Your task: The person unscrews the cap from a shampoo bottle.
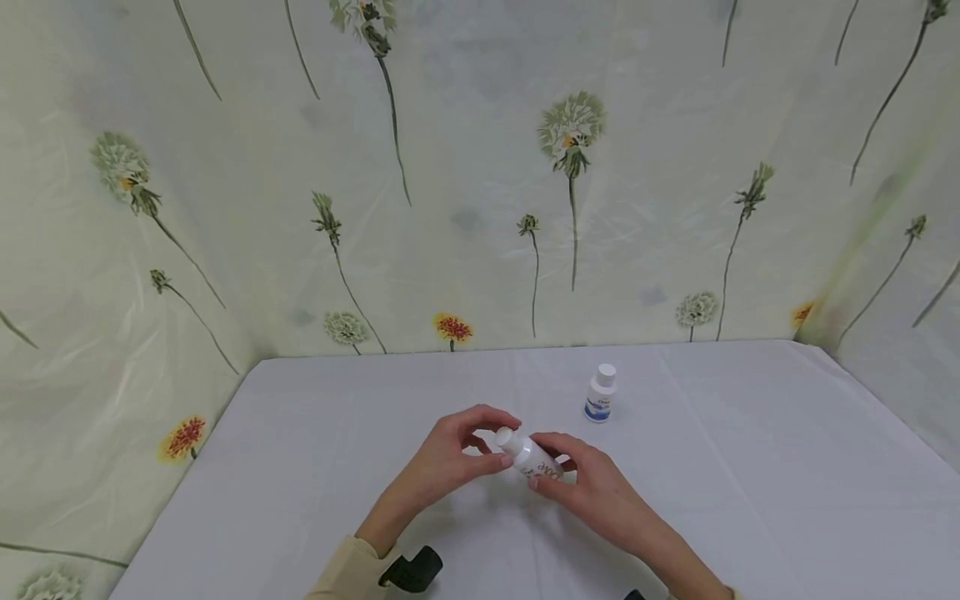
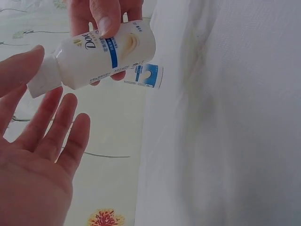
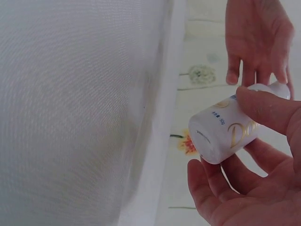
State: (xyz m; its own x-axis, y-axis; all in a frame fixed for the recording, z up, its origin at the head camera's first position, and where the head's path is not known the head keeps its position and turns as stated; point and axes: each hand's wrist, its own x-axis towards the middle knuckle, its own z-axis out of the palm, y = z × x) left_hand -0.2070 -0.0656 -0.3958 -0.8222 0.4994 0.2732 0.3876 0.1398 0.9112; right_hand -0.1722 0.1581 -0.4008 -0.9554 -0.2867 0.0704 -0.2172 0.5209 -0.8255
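A small white Dove bottle [image 1: 534, 457] is held tilted above the table between both hands. My right hand [image 1: 596, 483] grips its body, with the thumb on one side and fingers on the other. My left hand [image 1: 453, 454] pinches the white cap [image 2: 45, 77] between thumb and index finger, while its other fingers spread apart. In the right wrist view the bottle's base [image 3: 204, 143] faces the camera. Behind the hands and to the right, a second white bottle [image 1: 600, 395] with a blue label and white cap stands upright on the table.
A white cloth covers the table [image 1: 315, 467]. Behind it and at both sides hangs a pale curtain [image 1: 465, 167] printed with dandelions and orange flowers. A black strap-like device [image 1: 412, 571] sits at the left wrist beside a beige sleeve [image 1: 348, 571].
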